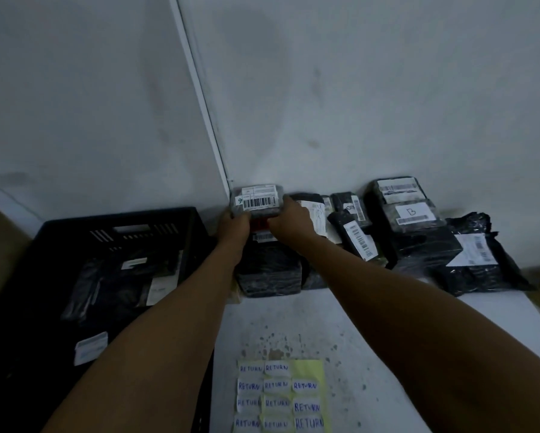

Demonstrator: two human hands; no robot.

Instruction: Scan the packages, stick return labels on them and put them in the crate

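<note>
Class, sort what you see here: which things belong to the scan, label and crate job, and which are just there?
Part of the job:
- small package, gripped by left hand and right hand
- waiting packages along the wall
- sheet of RETURN labels
- black crate, packages already inside

Just there:
- white table
- wall

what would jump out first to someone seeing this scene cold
Both hands, left hand and right hand, grip a small dark plastic-wrapped package with a white barcode label, held up against the wall corner. Below, near the table's front edge, lies a yellow sheet of handwritten RETURN stickers. A black plastic crate to the left already holds dark packages.
</note>
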